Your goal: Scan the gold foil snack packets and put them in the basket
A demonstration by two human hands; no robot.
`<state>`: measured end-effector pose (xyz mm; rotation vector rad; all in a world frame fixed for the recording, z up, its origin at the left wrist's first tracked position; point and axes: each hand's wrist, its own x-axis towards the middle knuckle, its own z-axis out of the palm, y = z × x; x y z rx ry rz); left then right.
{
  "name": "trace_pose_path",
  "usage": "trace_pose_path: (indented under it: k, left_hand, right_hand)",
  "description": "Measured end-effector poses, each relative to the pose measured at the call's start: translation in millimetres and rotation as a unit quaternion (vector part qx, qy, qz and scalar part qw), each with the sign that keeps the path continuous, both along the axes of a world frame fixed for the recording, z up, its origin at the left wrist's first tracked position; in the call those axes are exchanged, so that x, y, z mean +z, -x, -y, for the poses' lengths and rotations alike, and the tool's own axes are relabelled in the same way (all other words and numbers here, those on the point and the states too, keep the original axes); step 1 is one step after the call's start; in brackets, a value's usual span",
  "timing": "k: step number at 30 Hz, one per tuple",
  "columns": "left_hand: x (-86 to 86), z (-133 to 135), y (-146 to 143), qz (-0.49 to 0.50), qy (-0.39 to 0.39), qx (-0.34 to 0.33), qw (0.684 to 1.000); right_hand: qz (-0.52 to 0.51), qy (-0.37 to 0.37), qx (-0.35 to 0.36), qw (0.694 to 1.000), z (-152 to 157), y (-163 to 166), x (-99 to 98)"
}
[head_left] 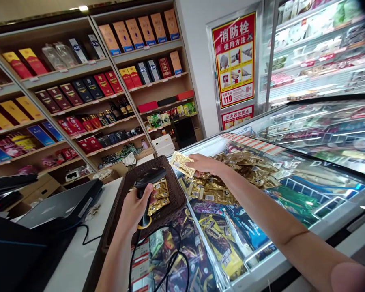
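Gold packet between right-hand fingers, mostly beyond their tips.

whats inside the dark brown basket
Gold packets lie in the dark brown basket. The left hand and black scanner cover part of its inside, so anything directly beneath them, and the packets' full number, cannot be seen.

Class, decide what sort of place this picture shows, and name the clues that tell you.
Probably a small grocery or convenience store: boxed goods line the shelves, packets fill a glass-topped chest, and the left hand grips what looks like a scanner.
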<state>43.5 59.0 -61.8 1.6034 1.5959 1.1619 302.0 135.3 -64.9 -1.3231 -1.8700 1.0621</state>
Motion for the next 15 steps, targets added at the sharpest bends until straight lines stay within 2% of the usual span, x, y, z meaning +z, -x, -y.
trace_pose_path:
  k: [12,15]
  left_hand:
    - [2.5,4.0,-6.7,-0.017,-0.011,0.014,1.000]
    - [2.0,4.2,-6.6,-0.030,-0.007,0.013,0.999]
  right_hand:
    - [-0.003,-0.005,-0.022,1.000,-3.6,-1.3,-3.9]
    - [0.041,-0.017,-0.044,0.998,-14.0,-5.2,-10.1]
